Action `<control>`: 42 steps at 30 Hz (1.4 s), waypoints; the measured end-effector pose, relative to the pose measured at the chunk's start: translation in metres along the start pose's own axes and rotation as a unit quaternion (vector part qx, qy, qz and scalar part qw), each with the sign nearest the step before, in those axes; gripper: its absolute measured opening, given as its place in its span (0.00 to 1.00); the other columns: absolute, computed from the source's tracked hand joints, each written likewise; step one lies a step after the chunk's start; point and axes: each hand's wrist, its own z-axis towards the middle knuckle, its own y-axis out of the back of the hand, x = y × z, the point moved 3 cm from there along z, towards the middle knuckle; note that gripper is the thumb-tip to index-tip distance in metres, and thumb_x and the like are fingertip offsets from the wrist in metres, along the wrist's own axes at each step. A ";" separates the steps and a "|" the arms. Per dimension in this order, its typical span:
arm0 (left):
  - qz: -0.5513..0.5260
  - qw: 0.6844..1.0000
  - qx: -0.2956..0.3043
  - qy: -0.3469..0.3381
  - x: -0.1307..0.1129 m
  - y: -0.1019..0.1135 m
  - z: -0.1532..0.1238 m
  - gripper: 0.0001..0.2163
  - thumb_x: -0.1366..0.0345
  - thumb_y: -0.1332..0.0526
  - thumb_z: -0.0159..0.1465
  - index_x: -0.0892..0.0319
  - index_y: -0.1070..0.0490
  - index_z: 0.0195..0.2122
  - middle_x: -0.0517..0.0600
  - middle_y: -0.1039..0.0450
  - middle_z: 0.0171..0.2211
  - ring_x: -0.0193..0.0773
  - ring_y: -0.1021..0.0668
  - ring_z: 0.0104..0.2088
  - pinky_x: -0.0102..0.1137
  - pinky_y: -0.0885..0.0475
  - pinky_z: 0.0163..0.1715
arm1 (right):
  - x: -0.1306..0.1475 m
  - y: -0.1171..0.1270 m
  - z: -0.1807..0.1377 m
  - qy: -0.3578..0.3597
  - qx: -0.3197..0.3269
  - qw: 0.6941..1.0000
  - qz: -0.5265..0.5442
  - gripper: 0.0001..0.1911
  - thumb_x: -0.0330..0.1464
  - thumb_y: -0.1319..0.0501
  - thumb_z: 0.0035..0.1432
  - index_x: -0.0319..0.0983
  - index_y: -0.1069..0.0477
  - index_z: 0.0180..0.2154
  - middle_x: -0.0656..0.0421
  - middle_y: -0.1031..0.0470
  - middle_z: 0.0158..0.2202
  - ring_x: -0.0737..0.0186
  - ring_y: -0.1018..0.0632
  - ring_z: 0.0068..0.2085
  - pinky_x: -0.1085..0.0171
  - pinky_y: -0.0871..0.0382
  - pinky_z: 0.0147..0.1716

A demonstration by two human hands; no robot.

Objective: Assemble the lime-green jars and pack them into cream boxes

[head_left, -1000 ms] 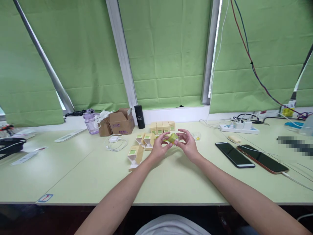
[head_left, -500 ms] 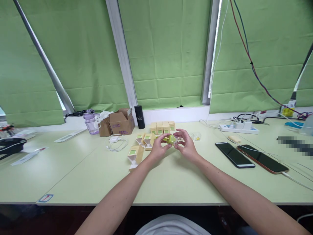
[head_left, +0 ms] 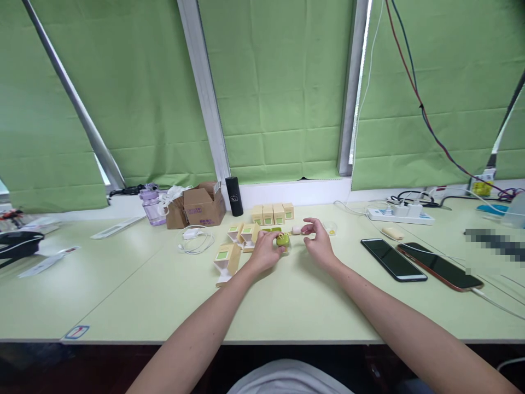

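Note:
My left hand (head_left: 266,251) is closed around a small round green object (head_left: 283,239) with a clear lower part, low over the table. To its right is a small pale pink-white piece (head_left: 296,230), close to the fingertips of my right hand (head_left: 320,244). That hand is open, thumb and fingers apart, and no held thing shows in it. Behind my left hand lie more green pieces (head_left: 271,230), partly hidden by the fingers. Just beyond my right hand sits a clear container (head_left: 330,228) with something yellow in it.
Opened small boxes (head_left: 227,257) lie left of my hands, with several closed ones (head_left: 268,214) in a row behind. Two phones (head_left: 394,259) (head_left: 439,265) and a power strip (head_left: 401,216) are on the right. A cardboard box (head_left: 204,205), purple bottle (head_left: 152,207) and white cable (head_left: 196,239) stand left.
Both hands were on the green object with its clear part. My right hand has drawn off to the right and opened; my left keeps the object, lower. The pale pink-white piece has come into view.

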 end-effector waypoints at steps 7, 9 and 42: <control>0.050 0.999 -0.008 -0.020 0.007 -0.003 0.002 0.22 0.66 0.30 0.58 0.55 0.22 0.55 0.57 0.22 0.51 0.56 0.28 0.57 0.48 0.33 0.61 | -0.008 -0.002 -0.001 -0.016 0.024 0.999 -0.030 0.28 0.26 0.44 0.43 0.43 0.31 0.49 0.58 0.22 0.39 0.54 0.24 0.42 0.53 0.30 0.47; 0.061 0.998 -0.009 -0.028 0.009 -0.004 0.002 0.21 0.66 0.29 0.57 0.55 0.21 0.54 0.58 0.21 0.49 0.58 0.28 0.57 0.48 0.32 0.59 | -0.010 -0.004 0.000 -0.021 0.033 0.999 -0.034 0.27 0.26 0.44 0.43 0.43 0.30 0.48 0.59 0.22 0.39 0.54 0.24 0.41 0.53 0.30 0.46; 0.437 0.887 0.016 0.145 -0.014 0.121 -0.008 0.27 0.58 0.38 0.64 0.55 0.36 0.64 0.65 0.21 0.51 0.63 0.20 0.53 0.46 0.27 0.47 | -0.001 -0.003 -0.001 -0.013 0.028 0.998 -0.054 0.19 0.31 0.41 0.53 0.44 0.30 0.49 0.59 0.22 0.38 0.54 0.23 0.40 0.54 0.30 0.45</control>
